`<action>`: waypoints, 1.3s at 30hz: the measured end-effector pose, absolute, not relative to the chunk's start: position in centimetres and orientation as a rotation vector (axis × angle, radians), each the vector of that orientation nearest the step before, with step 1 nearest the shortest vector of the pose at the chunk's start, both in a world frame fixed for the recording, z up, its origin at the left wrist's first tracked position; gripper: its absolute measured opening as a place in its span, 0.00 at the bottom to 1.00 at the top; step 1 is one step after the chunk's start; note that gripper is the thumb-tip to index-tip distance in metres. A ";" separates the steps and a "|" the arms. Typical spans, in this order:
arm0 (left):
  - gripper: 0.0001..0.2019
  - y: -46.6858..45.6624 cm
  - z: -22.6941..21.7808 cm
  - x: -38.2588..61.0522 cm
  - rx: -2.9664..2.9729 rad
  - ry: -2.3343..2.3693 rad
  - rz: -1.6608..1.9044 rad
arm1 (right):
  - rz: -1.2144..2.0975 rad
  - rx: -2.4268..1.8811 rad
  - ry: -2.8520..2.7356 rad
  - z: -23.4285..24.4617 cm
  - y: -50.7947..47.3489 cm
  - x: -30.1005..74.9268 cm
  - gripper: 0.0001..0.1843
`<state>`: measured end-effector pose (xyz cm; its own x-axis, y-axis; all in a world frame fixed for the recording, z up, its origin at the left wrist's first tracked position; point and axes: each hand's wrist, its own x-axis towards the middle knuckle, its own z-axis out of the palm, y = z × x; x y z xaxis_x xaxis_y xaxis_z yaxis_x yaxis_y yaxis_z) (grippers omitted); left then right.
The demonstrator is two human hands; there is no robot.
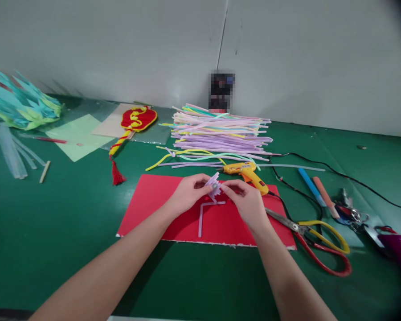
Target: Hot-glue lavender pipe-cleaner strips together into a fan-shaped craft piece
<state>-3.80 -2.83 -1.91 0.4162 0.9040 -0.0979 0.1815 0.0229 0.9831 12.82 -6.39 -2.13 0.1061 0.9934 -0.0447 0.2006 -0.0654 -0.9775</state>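
Above a red board (147, 209), my left hand (189, 192) pinches a small purple flower-like piece (214, 185) bent from pipe cleaners. My right hand (243, 196) is closed with thumb and forefinger together at the right edge of that same flower piece. A bent purple pipe cleaner (201, 218) lies on the board just below the flower piece. Behind my right hand, a yellow hot glue gun (243, 169) rests across the board's back edge. Scissors (299, 228) with one yellow and one red handle lie to the right, their blades partly over the board.
A heap of pastel pipe cleaners (220, 131) lies at the back. Glue sticks (11, 151), a green paper (76, 136) and a red-and-yellow tasselled fan (138, 119) are on the left. Markers (310, 187), keys (356, 216) and a black cord (341, 169) occupy the right.
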 end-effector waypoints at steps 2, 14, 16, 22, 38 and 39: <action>0.08 -2.8 -1.9 -3.8 1.461 1.032 0.744 | 1.069 -1.446 -1.259 -2.1 -6.4 12.8 0.09; 0.07 -2.8 -2.1 -3.7 1.455 1.044 0.754 | 1.043 -1.442 -1.285 -2.1 -6.4 12.9 0.10; 0.07 -2.8 -2.0 -3.7 1.462 1.053 0.750 | 1.053 -1.442 -1.280 -2.2 -6.4 13.0 0.10; 0.08 -2.8 -2.1 -3.8 1.468 1.052 0.747 | 1.092 -1.445 -1.252 -2.1 -6.4 12.9 0.10; 0.08 -2.8 -2.0 -3.8 1.480 1.059 0.742 | 1.070 -1.428 -1.273 -2.1 -6.5 12.8 0.10; 0.08 -2.8 -2.0 -3.8 1.478 1.057 0.741 | 1.072 -1.432 -1.273 -2.1 -6.5 12.8 0.10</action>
